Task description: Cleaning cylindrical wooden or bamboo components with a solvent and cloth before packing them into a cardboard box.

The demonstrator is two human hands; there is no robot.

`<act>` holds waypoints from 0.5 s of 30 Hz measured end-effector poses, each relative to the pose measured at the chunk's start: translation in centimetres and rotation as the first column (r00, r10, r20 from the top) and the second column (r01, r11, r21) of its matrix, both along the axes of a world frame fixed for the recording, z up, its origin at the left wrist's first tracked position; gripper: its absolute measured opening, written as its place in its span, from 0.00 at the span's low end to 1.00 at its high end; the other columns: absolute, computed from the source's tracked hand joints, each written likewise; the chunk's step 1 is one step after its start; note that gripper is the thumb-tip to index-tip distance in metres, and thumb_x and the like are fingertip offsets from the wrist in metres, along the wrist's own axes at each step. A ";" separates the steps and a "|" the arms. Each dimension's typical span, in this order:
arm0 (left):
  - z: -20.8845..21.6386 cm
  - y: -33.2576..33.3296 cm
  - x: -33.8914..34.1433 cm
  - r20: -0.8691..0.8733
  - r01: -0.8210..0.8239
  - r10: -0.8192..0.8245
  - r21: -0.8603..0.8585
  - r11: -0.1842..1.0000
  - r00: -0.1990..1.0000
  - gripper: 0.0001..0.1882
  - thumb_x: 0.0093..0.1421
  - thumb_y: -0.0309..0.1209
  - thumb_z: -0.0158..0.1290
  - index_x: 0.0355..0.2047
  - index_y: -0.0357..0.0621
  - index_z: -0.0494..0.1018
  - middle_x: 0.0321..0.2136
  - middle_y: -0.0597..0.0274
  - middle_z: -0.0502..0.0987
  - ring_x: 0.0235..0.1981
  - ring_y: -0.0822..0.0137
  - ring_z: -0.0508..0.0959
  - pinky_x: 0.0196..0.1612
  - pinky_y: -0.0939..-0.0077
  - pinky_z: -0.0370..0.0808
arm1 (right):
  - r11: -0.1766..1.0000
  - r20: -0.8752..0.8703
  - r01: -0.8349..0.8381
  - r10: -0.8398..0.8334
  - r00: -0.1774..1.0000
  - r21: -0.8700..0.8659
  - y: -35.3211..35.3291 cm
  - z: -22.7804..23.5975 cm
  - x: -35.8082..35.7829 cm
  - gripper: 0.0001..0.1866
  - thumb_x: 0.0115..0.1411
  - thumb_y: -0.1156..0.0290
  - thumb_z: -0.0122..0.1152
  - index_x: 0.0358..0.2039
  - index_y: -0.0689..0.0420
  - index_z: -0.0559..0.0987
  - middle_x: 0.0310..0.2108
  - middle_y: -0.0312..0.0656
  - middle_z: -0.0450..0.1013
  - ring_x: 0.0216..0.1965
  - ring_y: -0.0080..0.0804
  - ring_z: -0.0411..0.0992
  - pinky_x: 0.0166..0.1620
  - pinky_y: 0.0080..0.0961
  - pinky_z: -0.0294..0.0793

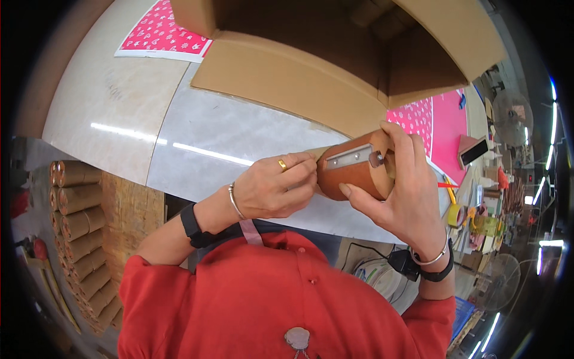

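Note:
Over the table's near edge I hold a brown cylinder [359, 172] lying on its side, with a silver metal strip set into its upper surface. My right hand [403, 185] wraps its right end, thumb below and fingers on top. At the left end my left hand [281, 185] is closed, its fingertips pinched against the rim. A tan edge shows between those fingertips and the cylinder; I cannot tell whether it is a separate piece. The far side of the cylinder is hidden.
An open cardboard box [293, 78] stands just beyond my hands, with cylindrical shapes inside. Pink patterned sheets [164, 33] lie on the grey table [209, 119]. Brown rolls [81, 200] are stacked at left. Yellow tape [455, 215] and a phone-like device [473, 152] sit at right.

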State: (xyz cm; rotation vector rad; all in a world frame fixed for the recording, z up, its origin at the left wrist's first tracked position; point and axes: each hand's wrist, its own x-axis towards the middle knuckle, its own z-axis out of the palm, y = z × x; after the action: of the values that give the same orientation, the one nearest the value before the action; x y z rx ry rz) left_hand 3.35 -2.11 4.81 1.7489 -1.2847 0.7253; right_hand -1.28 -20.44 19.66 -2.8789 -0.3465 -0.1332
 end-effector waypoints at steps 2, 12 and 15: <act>0.2 -0.2 0.1 0.015 -0.011 0.010 0.022 1.000 1.000 0.10 0.40 0.24 0.57 0.26 0.40 0.70 0.33 0.58 0.69 0.35 0.62 0.76 0.33 0.74 0.76 | 1.000 0.000 0.019 -0.019 1.000 0.018 -0.1 -0.1 0.1 0.41 0.41 0.60 0.72 0.53 0.62 0.63 0.38 0.51 0.66 0.38 0.48 0.70 0.39 0.34 0.71; 1.1 0.5 -0.7 -0.473 0.116 -0.092 0.022 0.993 0.876 0.13 0.39 0.27 0.61 0.28 0.43 0.74 0.33 0.59 0.67 0.38 0.59 0.67 0.42 0.67 0.64 | 0.999 0.032 0.012 -0.013 0.999 0.033 -0.4 -0.8 0.0 0.38 0.40 0.60 0.72 0.49 0.60 0.64 0.35 0.48 0.65 0.33 0.44 0.69 0.33 0.33 0.71; 1.8 0.1 -1.5 -0.500 0.160 -0.116 0.047 0.986 0.858 0.12 0.40 0.28 0.60 0.29 0.44 0.76 0.33 0.59 0.67 0.38 0.59 0.65 0.42 0.67 0.61 | 1.000 0.070 0.026 -0.027 0.997 0.018 -0.5 -1.6 0.2 0.38 0.40 0.59 0.72 0.49 0.59 0.65 0.35 0.49 0.65 0.32 0.44 0.70 0.32 0.32 0.72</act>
State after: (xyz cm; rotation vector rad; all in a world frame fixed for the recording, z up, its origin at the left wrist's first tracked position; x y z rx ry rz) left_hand 1.87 -1.98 6.59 1.7388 -1.0752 0.1141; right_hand -1.11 -20.96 18.11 -2.8681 -0.3189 -0.2415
